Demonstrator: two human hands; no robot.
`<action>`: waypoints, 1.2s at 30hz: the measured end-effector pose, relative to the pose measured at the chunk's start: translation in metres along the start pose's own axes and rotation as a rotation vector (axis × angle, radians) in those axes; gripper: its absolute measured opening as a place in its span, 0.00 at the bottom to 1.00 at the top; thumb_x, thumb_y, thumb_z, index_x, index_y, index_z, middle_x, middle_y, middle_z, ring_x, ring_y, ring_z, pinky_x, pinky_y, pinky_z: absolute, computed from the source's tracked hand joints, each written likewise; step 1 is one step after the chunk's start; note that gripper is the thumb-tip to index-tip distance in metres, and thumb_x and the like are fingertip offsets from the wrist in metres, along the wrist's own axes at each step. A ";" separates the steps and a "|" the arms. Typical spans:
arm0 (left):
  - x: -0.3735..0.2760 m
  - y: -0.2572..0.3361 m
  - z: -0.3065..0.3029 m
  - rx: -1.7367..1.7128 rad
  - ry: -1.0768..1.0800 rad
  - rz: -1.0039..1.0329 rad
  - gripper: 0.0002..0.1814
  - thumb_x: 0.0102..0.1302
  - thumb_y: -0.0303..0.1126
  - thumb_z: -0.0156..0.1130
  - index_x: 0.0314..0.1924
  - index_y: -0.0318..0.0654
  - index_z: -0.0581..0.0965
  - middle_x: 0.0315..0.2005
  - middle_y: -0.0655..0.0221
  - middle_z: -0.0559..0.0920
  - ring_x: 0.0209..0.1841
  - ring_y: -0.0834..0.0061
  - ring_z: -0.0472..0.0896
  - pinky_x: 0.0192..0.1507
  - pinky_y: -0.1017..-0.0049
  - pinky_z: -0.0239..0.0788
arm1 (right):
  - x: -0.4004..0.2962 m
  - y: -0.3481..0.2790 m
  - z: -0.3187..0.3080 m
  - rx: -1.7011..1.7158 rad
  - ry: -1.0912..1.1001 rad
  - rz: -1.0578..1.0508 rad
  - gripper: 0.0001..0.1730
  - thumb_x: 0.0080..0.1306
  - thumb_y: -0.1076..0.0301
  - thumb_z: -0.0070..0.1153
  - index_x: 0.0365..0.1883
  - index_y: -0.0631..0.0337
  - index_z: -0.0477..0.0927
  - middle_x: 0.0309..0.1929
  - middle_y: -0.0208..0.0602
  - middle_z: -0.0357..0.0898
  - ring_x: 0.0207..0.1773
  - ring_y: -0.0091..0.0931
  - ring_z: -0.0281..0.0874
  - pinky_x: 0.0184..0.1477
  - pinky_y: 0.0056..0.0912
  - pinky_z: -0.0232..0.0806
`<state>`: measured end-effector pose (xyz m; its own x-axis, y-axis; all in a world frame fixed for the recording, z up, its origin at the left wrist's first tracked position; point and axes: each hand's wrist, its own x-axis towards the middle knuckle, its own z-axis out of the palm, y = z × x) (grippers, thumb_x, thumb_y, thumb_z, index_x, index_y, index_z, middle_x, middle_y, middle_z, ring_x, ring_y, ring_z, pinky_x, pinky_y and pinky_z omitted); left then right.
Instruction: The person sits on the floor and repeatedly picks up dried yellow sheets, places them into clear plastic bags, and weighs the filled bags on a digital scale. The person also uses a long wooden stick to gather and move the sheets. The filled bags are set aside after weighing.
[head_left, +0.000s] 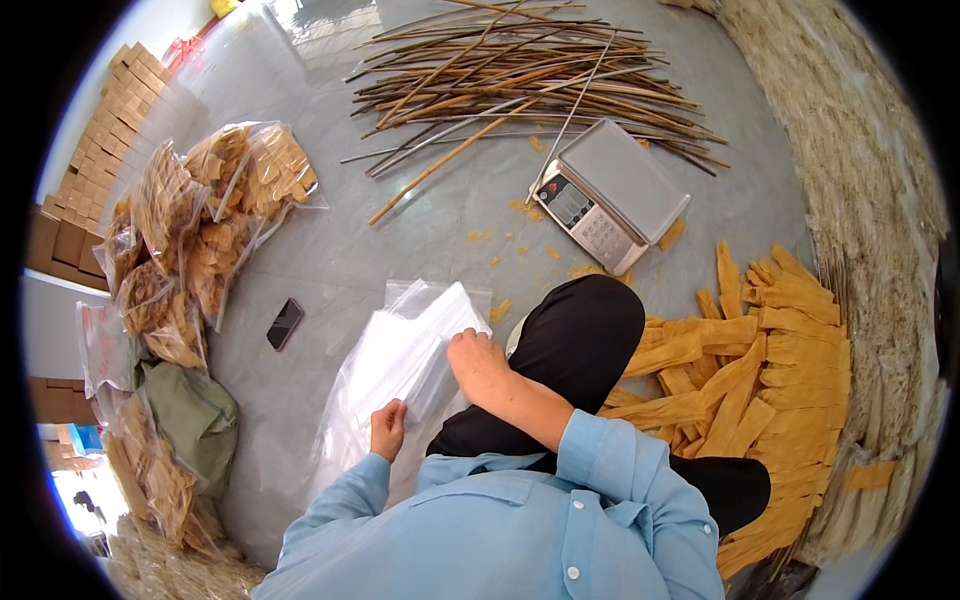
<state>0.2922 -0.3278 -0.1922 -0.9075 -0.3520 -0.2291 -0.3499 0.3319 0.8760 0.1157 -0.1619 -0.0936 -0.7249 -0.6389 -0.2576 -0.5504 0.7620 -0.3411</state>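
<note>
A stack of clear plastic bags (405, 345) lies on the grey floor before me, beside my bent knee. My left hand (388, 430) pinches the near edge of the plastic between thumb and fingers. Farther up on the right, my right hand (474, 360) has its fingers curled over the stack's right edge. How many layers each hand holds cannot be made out. A digital weighing scale (626, 191) with a grey tray stands beyond my knee. Flat yellow-brown dried strips (697, 367) lie piled at my right.
Filled clear bags (202, 217) of brown strips lie at the left, above a green cloth bundle (191, 420). A smartphone (285, 324) rests on the floor. Thin sticks (517, 82) are spread at the far side. Cardboard boxes (112, 124) are stacked at the left wall.
</note>
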 end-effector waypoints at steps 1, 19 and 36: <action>-0.003 0.001 -0.001 0.007 -0.002 -0.005 0.14 0.68 0.29 0.50 0.23 0.33 0.65 0.16 0.73 0.57 0.23 0.83 0.55 0.24 0.78 0.50 | -0.002 -0.001 0.002 -0.021 0.040 -0.004 0.08 0.56 0.73 0.53 0.32 0.67 0.79 0.36 0.45 0.77 0.41 0.34 0.79 0.42 0.35 0.73; 0.106 -0.080 0.020 0.175 -0.016 0.026 0.19 0.56 0.34 0.65 0.47 0.35 0.78 0.44 0.59 0.80 0.47 0.68 0.78 0.47 0.72 0.70 | -0.049 -0.009 0.025 -0.080 0.113 -0.424 0.01 0.52 0.73 0.52 0.23 0.59 0.76 0.26 0.37 0.75 0.33 0.32 0.79 0.33 0.33 0.72; 0.101 -0.099 0.086 0.929 -0.334 0.077 0.15 0.51 0.30 0.65 0.40 0.38 0.74 0.42 0.60 0.75 0.49 0.58 0.72 0.44 0.63 0.71 | -0.061 0.004 0.035 -0.051 0.309 -0.494 0.05 0.53 0.69 0.50 0.20 0.54 0.75 0.22 0.33 0.73 0.28 0.30 0.75 0.32 0.33 0.64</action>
<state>0.2151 -0.3209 -0.3383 -0.9041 -0.0830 -0.4191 -0.2007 0.9484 0.2453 0.1722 -0.1238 -0.1107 -0.4605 -0.8651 0.1989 -0.8675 0.3910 -0.3075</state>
